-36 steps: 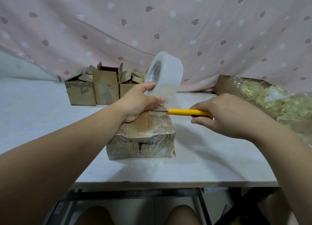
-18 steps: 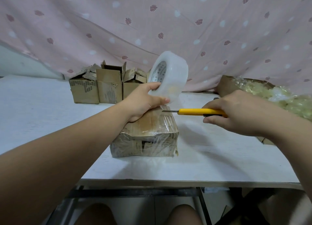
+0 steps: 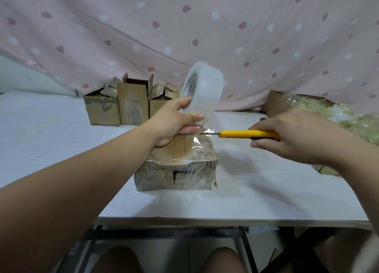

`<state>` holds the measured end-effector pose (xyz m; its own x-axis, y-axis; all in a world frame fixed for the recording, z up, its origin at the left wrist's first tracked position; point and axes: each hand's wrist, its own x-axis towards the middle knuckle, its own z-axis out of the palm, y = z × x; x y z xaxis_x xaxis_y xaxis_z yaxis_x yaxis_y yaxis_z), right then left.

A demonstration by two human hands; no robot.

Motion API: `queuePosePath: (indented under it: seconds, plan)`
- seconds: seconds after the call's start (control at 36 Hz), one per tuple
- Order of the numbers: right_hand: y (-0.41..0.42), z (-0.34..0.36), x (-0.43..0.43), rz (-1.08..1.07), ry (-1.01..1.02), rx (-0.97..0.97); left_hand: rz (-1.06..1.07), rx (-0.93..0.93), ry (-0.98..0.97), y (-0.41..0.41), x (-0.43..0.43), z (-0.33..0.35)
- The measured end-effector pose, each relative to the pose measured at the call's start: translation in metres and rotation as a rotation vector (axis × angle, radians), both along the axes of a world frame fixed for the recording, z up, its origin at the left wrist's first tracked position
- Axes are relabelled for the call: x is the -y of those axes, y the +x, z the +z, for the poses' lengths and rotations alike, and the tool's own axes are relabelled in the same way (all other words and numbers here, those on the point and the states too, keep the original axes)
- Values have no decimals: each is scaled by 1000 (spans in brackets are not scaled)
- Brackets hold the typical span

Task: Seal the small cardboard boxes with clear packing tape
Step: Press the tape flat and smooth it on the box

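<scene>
While the clear packing tape roll (image 3: 202,88) is being gripped by the left hand (image 3: 174,121) just above the small cardboard box (image 3: 180,166) on the table (image 3: 266,190), the yellow utility knife (image 3: 246,134) is being clasped in the curled fingers of the right hand (image 3: 291,137), blade at the stretched strip (image 3: 198,142). That strip is best being held taut, the blade being drawn away from the left fingers (image 3: 190,130) just beside it.

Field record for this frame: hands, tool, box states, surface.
left hand: grips clear packing tape roll, raised
right hand: holds yellow utility knife, blade pointing at tape below the roll
front: small brown cardboard box, top and front wrapped in clear tape
back row: three open-flapped cardboard boxes
surface: white table
</scene>
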<state>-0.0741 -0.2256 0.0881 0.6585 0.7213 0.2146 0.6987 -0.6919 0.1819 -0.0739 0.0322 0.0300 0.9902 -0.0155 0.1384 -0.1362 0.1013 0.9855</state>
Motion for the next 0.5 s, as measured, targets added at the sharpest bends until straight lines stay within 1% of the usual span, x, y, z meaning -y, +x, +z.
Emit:
queuePosePath:
  seconds: [0.14,0.31,0.39,0.5]
  plan:
    - [2,5,11,-33,21,3,13,-13,-12,0,0,0]
    - [8,3,22,-63,169,-46,22,-16,-15,-1,1,1]
    - [11,-8,24,-72,324,-79,13,-13,-51,-1,1,2]
    - [23,-44,24,-181,664,-146,18,-15,-123,0,-1,1]
